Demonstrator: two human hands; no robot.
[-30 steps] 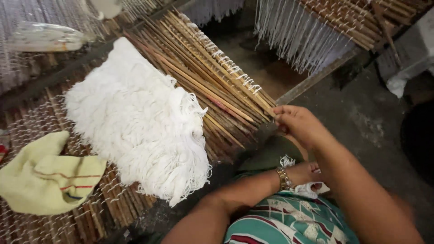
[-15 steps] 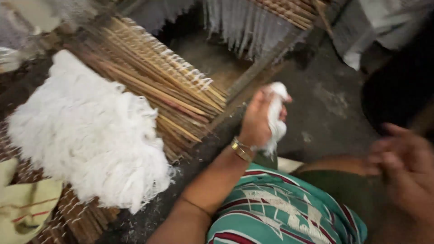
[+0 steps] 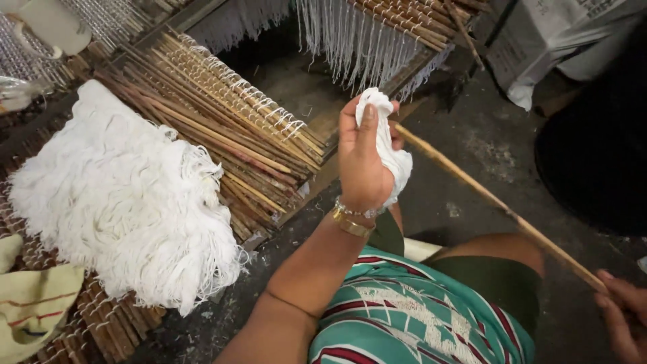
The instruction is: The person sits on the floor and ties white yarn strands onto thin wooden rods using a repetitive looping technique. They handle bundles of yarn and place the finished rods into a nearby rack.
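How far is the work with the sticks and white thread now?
Done: many wrapped sticks lie stacked. In hand: the left hand holds a white thread bundle against a bare stick that the right hand holds. Left: the white thread pile.

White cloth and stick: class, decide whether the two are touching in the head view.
Cannot tell. In the head view the stick runs up behind the white cloth in the left hand; their meeting point is hidden.
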